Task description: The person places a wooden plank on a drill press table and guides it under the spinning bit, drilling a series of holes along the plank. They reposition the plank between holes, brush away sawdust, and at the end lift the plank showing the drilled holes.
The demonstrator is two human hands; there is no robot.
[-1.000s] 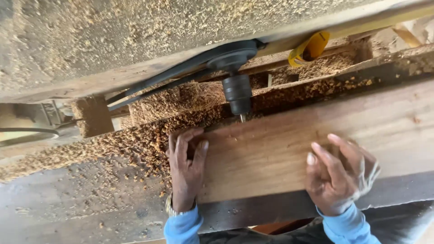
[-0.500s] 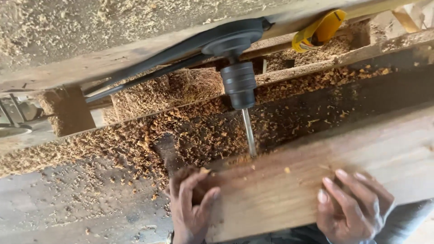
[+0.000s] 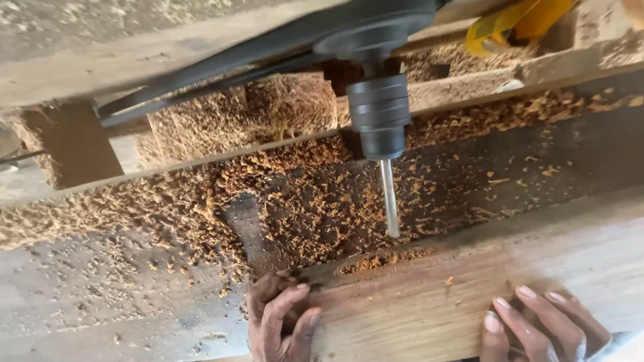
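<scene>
- Gripping the near end of a wooden plank, the left hand has its fingers curled over the board's end edge, thumb on the top face — a firm clasp, not a loose rest.
- Over on the other side, the right hand lies flat on the plank's top, fingers spread and pressing down; nothing is enclosed in it.
- The plank sits on a shaving-strewn machine bed, its far edge just beside the tip of a horizontal drill bit held in a dark chuck.
- A shallow slot packed with wood chips shows in the plank's far edge, close to the bit tip.
- Good practice here, as I judge it: keep both hands well behind the bit line, hold the board flat to the bed so it cannot tip, and feed steadily — chips piled along the edge could lift or skew it.
- A belt runs to the spindle above; sleeves should stay clear of it.
</scene>
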